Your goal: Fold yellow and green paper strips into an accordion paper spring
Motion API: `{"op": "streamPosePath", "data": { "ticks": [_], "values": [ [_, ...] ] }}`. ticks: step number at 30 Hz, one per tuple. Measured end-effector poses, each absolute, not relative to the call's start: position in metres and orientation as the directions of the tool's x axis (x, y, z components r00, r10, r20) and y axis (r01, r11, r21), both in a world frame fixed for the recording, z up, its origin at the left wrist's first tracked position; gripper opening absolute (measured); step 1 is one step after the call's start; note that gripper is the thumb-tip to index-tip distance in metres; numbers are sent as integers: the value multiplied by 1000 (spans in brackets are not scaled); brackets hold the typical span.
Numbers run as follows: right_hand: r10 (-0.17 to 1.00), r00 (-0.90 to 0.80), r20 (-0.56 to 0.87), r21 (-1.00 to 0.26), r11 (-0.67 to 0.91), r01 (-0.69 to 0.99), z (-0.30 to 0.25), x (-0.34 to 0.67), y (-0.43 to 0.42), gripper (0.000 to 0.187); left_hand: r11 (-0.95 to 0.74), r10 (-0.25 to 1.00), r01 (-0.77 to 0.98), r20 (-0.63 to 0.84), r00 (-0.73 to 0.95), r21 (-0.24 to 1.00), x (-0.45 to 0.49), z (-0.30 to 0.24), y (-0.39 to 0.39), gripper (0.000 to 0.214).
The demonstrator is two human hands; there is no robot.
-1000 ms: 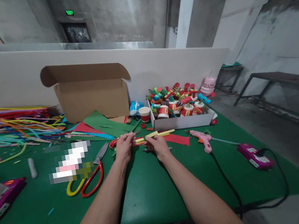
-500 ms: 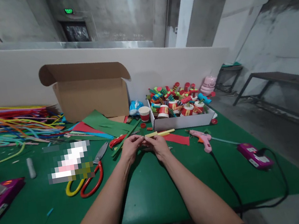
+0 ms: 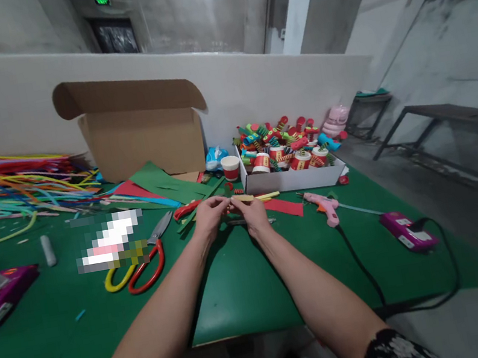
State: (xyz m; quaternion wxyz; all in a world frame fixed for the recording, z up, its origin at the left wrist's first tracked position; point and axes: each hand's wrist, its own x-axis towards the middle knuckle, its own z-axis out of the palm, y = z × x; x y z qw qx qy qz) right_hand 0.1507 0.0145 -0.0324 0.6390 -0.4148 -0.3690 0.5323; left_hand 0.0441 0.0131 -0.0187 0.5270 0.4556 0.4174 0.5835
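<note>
My left hand [image 3: 211, 215] and my right hand [image 3: 251, 212] meet over the green table, thumbs and fingertips pinched close together. Whatever is between the fingertips is small and mostly hidden. Pale yellow strips [image 3: 269, 196] extend to the right just behind my right fingers; whether those fingers grip one I cannot tell. A red paper strip [image 3: 286, 206] lies right of my right hand. Red-handled scissors [image 3: 187, 210] and narrow green strips lie beside my left hand. Just beyond the fingertips are a small red coil [image 3: 238, 191] and a red-and-white paper cup [image 3: 231, 168].
A white box [image 3: 296, 179] of colourful cup figures stands behind on the right. A pink glue gun [image 3: 323, 206] lies right, its cord trailing to the table edge. Large scissors [image 3: 150, 264] with yellow and red handles lie left. Pipe cleaners [image 3: 15, 186] are heaped at the back left.
The view has tipped slightly downward, so the table and its things appear higher. Both hands stay together in a pinch, with only slight finger movement.
</note>
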Motion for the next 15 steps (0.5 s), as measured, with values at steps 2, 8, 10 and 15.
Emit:
{"op": "streamPosePath", "data": {
  "ticks": [2,8,10,15],
  "values": [
    [988,154,21,-917,80,-390,-31,149,14,18,-112,994,-238,106,-38,965,43,-18,14,33],
    [990,135,37,-907,90,-410,-26,148,12,17,-116,993,-258,113,-25,959,42,-16,12,35],
    [989,138,51,-908,103,-405,-25,149,11,20,-113,994,-276,109,-29,954,43,-15,12,37],
    [990,112,90,-922,125,-366,-23,151,10,24,-128,992,-295,120,-44,947,43,-13,11,40]
  ]
}}
